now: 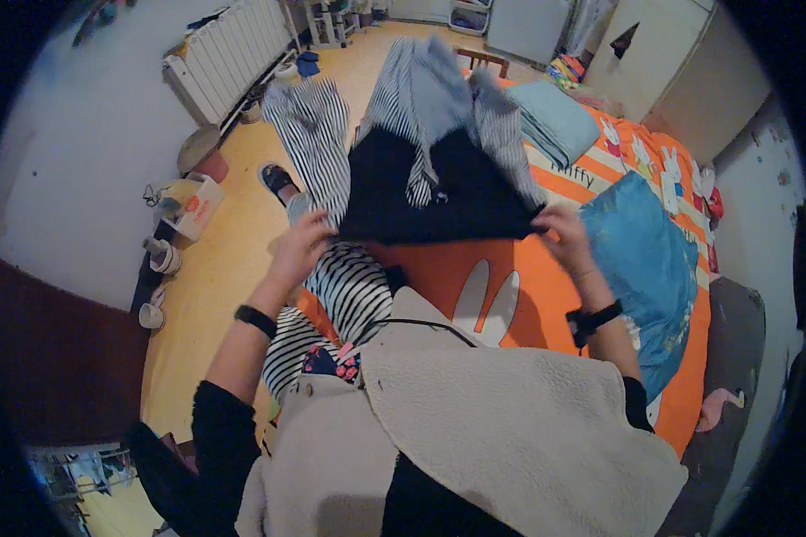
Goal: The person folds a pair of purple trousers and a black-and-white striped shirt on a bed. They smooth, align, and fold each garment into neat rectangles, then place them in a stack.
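Note:
A long-sleeved shirt [376, 192] with a black lower part and black-and-white striped sleeves is stretched out in front of me. Its far end is raised and blurred, showing a grey-blue area between the stripes. At the left corner of the black hem, my left hand [306, 240] is closed on the cloth. My right hand [564, 236] pinches the opposite corner. The hem runs fairly straight between both hands, above the orange bed sheet [430, 268]. Dark bands circle both wrists.
On the bed to the right lie a blue pillow [640, 259] and a folded pale-green blanket [551, 121]. A white radiator [233, 63], a box [197, 206] and small pots [163, 257] line the left wall. My leg in striped trousers [354, 273] is below the shirt.

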{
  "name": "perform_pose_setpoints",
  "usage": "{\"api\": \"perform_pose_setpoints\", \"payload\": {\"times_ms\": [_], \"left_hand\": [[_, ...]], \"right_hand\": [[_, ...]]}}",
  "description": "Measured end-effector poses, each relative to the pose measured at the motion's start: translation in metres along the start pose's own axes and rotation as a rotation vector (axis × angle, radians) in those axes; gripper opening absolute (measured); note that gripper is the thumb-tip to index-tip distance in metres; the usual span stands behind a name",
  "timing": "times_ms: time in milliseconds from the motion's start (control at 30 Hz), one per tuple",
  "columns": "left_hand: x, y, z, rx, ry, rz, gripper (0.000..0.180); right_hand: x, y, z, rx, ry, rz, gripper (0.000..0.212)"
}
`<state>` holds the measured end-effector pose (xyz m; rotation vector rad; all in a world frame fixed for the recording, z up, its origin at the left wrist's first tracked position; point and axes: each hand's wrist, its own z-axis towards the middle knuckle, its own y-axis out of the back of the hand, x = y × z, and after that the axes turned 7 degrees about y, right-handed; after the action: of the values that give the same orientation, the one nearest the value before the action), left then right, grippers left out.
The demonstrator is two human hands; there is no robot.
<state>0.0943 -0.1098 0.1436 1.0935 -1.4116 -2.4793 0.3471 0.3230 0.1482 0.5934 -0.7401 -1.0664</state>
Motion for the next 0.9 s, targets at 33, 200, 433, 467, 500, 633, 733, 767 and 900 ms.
{"api": "perform_pose_setpoints", "payload": {"times_ms": [33, 200, 433, 467, 500, 633, 733, 767, 900], "left_hand": [[0.012, -0.018, -0.014, 0.126, 0.079, 0.044, 0.029], [0.033, -0.057, -0.056, 0.070, 0.099, 0.009, 0.026], [0.013, -0.043, -0.030, 0.110, 0.019, 0.162, 0.024], [0.010, -0.039, -0.024, 0.158, 0.027, 0.216, 0.023], [0.006, -0.036, -0.017, 0.187, 0.032, 0.273, 0.021], [-0.008, -0.044, 0.017, 0.061, -0.070, 0.207, 0.016], [-0.012, -0.068, 0.033, 0.078, -0.138, 0.063, 0.022], [-0.012, -0.078, 0.035, 0.075, -0.142, 0.024, 0.024], [-0.005, -0.105, 0.017, 0.312, -0.088, 0.116, 0.028]], "right_hand": [[-0.001, -0.022, -0.027, 0.035, -0.059, 0.040, 0.030], [0.003, -0.077, -0.111, 0.388, -0.406, 0.132, 0.017], [-0.036, -0.091, -0.074, 0.666, -0.644, 0.457, 0.026], [-0.048, -0.094, -0.062, 0.658, -0.726, 0.509, 0.027], [-0.062, -0.096, -0.050, 0.593, -0.705, 0.391, 0.027], [-0.139, -0.115, 0.011, 0.234, -0.677, 0.162, 0.040], [-0.203, -0.138, 0.052, 0.061, -0.778, 0.065, 0.049], [-0.222, -0.144, 0.063, 0.042, -0.850, 0.116, 0.055], [-0.254, -0.181, 0.085, -0.130, -0.987, 0.191, 0.051]]}}
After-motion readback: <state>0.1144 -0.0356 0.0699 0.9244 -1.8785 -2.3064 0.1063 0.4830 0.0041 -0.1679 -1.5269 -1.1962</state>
